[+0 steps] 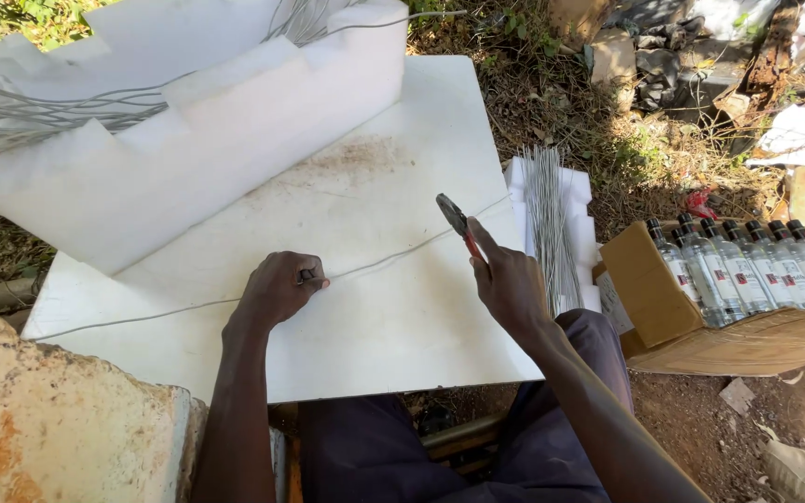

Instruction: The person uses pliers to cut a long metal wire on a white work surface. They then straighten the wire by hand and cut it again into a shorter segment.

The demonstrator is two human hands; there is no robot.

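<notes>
A thin grey wire (393, 256) lies across a white board (402, 140) on my lap. My left hand (279, 287) is closed on the wire near the board's middle and pins it to the surface. My right hand (507, 279) grips red-handled pliers (457, 222), whose dark jaws point up and to the left, just above the wire's right stretch. Jaws and wire look close; whether they touch is unclear.
A stepped white foam block (188, 140) with loops of wire (39, 107) rests on the board's far left. A bundle of cut straight wires (549, 224) lies on foam at the right. A cardboard box (747, 340) holds several clear bottles (747, 270). Rubble and grass lie beyond.
</notes>
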